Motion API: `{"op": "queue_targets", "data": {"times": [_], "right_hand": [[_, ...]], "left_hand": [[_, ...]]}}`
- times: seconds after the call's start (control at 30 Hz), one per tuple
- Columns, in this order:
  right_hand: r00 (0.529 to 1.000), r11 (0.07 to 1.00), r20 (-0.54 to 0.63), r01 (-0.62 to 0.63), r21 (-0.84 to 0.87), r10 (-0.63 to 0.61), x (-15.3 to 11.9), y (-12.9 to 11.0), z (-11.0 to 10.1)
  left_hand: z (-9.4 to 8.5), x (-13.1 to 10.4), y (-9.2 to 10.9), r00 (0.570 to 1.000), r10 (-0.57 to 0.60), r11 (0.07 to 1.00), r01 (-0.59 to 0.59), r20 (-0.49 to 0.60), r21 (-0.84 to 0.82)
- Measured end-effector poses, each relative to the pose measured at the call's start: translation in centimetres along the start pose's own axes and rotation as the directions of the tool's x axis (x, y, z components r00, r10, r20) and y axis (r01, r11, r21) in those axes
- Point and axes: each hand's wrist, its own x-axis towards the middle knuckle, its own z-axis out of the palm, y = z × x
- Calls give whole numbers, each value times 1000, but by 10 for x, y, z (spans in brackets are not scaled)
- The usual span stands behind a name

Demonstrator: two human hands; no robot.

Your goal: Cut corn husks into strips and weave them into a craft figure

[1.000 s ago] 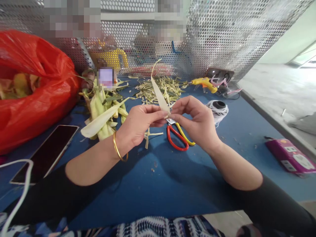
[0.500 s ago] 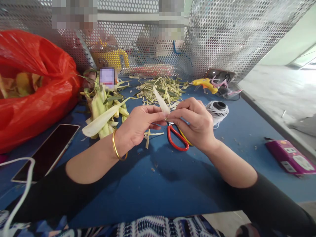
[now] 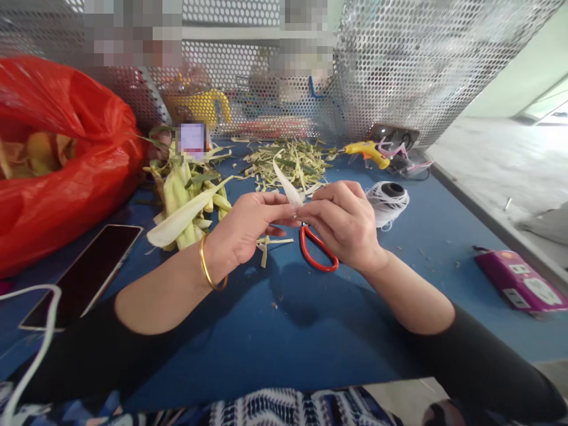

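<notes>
A pale strip of husk (image 3: pixel 287 182) points up and to the left from between my two hands. My left hand (image 3: pixel 255 222), below a gold bangle, pinches its lower end between thumb and fingers. On the right, my right hand (image 3: pixel 344 219) has its thumb and fingers pressed together at the same end, touching the left fingertips. Red-handled scissors (image 3: pixel 317 254) lie on the table just under the right hand, their blades mostly hidden. Small pale strips (image 3: pixel 265 249) rest on the table below the left hand.
A heap of husk scraps (image 3: pixel 288 163) lies behind the hands, larger husks (image 3: pixel 177 207) to the left. Around them are a red bag (image 3: pixel 102 148), a phone (image 3: pixel 84 275), white string (image 3: pixel 387 204), a yellow glue gun (image 3: pixel 367 152) and a purple box (image 3: pixel 517 281).
My right hand has shifted slightly left and its fingers have closed in against the left fingertips. The yellow part beside the red scissor handle is now hidden. The husk strip stays held.
</notes>
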Motion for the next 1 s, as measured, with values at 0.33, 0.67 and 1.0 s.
{"op": "queue_targets", "data": {"times": [0.33,0.67,1.0], "right_hand": [[998,999,46,-52,9,51,0,0,1],[963,971,143,-235,33,228,7,-7,-10],[894,876,114,-447,182,432,10,-11,-10]], "left_hand": [[5,-1,-1,998,31,995,-36,-59,-88],[8,-3,-6,961,260,965,-253,-98,70],[8,-4,-5,935,349,924,-330,-69,195]]}}
